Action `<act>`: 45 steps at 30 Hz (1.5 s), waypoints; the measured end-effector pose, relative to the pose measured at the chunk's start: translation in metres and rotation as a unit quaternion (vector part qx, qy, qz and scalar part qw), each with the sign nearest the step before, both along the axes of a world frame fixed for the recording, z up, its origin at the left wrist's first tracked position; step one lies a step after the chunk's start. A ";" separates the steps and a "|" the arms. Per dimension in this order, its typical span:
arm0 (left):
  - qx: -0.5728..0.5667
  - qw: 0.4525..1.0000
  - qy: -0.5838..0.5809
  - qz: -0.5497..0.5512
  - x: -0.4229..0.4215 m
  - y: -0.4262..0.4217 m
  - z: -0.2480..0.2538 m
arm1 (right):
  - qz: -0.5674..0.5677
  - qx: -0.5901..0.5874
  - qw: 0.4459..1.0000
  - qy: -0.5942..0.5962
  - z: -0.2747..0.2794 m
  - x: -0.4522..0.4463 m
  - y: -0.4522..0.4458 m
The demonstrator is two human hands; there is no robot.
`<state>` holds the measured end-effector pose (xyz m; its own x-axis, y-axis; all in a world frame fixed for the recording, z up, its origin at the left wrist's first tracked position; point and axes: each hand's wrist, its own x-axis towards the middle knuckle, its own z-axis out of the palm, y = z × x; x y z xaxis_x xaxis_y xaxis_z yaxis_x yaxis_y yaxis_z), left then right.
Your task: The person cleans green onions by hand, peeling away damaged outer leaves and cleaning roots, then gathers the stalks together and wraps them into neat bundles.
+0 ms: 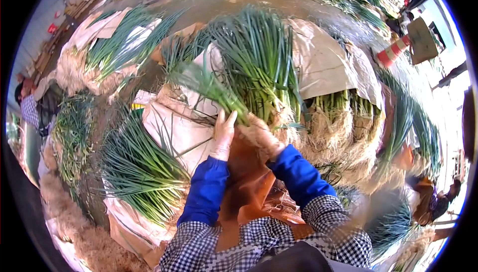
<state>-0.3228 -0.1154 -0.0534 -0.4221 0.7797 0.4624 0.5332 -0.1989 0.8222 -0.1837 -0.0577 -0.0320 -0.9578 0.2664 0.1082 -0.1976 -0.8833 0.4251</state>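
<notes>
My right hand [261, 136], in a pale thin glove, is closed around the lower stalks of a small bunch of green onions [231, 102]. The bunch tilts up and to the left, its leaf ends smeared by motion. Gloved as well, my left hand [224, 135] grips the left side of the same stalks, thumb and fingers pointing up. Right behind the hands stands a large pile of green onions [261, 58] with roots toward me. To my left lies another heap of green onions [144, 167], leaves fanned outward. An orange-brown apron [244, 172] hangs below my hands.
Beige sheeting [323, 58] covers rooted bundles on the right. More onions [119, 43] lie on sacking at the upper left. A red-and-white traffic cone [393, 52] leans at the upper right. People are at the left edge [31, 105] and right edge [430, 200].
</notes>
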 end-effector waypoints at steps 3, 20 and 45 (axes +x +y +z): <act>-0.013 0.972 -0.203 -0.115 0.048 0.016 0.131 | -0.215 0.434 0.758 -0.437 0.126 0.044 -0.022; 0.024 0.997 -0.048 -0.056 0.147 -0.008 0.095 | -0.192 0.687 0.112 -0.692 0.078 0.179 0.040; -0.283 0.708 -0.611 -0.213 0.257 -0.097 0.013 | -0.111 0.722 -0.039 -0.682 0.033 0.207 -0.053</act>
<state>-0.0660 -0.2126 -0.0408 0.0915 0.8715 -0.4818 -0.6545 0.4173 0.6305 0.0236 -0.1108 0.0006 -0.3190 0.9395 0.1249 0.8232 0.3400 -0.4548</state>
